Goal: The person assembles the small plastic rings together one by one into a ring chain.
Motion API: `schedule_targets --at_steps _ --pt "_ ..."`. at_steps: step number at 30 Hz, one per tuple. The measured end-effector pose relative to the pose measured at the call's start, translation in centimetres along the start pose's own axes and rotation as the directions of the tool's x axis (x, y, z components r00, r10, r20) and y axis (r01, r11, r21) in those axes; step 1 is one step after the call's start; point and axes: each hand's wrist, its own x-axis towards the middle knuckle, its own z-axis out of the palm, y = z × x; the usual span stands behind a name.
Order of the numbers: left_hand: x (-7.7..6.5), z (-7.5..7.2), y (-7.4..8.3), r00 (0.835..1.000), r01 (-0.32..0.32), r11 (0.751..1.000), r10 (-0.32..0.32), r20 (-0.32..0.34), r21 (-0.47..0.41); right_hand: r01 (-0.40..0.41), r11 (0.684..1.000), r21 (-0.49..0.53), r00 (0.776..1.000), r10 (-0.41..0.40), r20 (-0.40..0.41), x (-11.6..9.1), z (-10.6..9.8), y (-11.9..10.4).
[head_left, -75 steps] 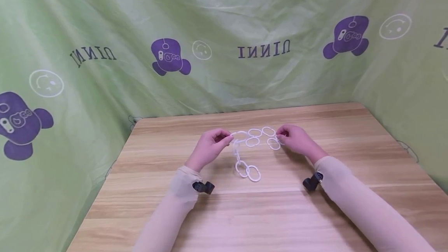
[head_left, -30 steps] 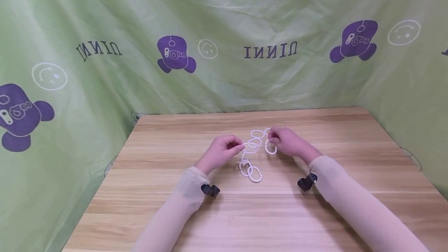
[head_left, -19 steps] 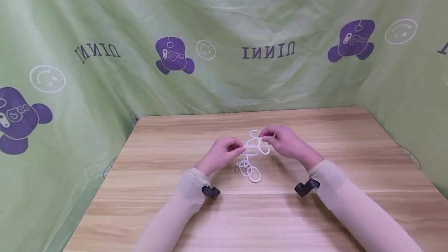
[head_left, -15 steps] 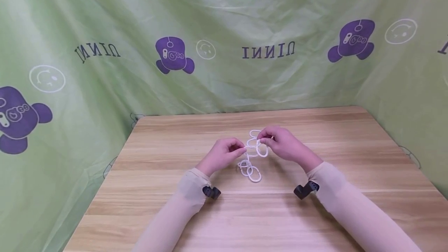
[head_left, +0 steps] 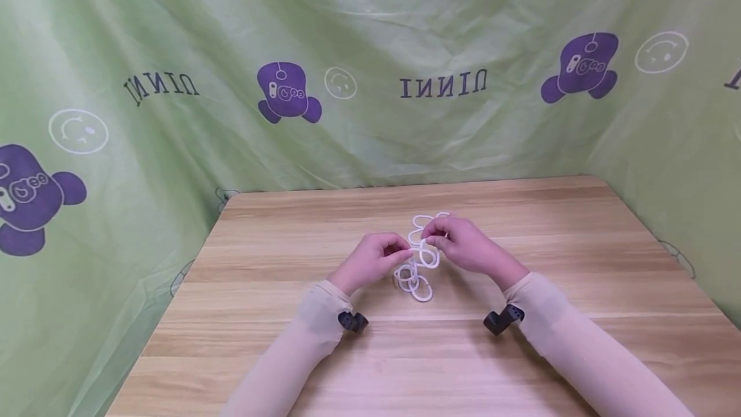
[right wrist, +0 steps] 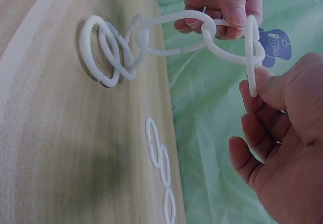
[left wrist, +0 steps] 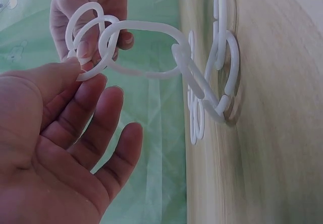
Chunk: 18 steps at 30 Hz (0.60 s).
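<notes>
White plastic chain links, oval rings with a small split, are joined into a short chain that hangs from my left hand (head_left: 373,261) to the table. Thumb and fingertips of that hand pinch the chain's upper link (left wrist: 112,50). Facing it, my right hand (head_left: 466,246) pinches a single white link (right wrist: 251,37) upright between thumb and index finger. In both wrist views the two pinched links overlap; I cannot tell whether they are hooked together. The chain's lower links (right wrist: 87,52) lie bunched on the wood, nearer to me than the hands.
Behind the hands, several more white links (right wrist: 158,158) lie on the wooden table (head_left: 289,352). A green printed curtain (head_left: 370,140) surrounds the table's back and sides. Small black cameras (head_left: 353,322) sit on both wrists.
My right hand has gone from the links at the right to the left and toward me, bringing one link against the chain. My left hand has shifted right and closer to me.
</notes>
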Motion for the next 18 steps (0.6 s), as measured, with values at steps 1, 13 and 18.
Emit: schedule_targets --at_steps 1,13,18 --pt "-0.03 0.02 0.01 1.0 -0.001 1.0 0.001 0.003 -0.002 0.003 1.0 0.001 1.0 -0.003 0.0 -0.02 0.02 -0.08" --pt "0.1 0.24 -0.22 1.0 0.019 1.0 -0.019 0.003 0.021 -0.03 1.0 -0.003 0.999 0.03 0.018 -0.36 0.12 0.01" --pt "-0.01 -0.02 0.06 1.0 0.021 1.0 -0.021 0.012 -0.005 -0.037 0.999 -0.006 0.999 0.037 0.006 -0.46 0.2 0.04"
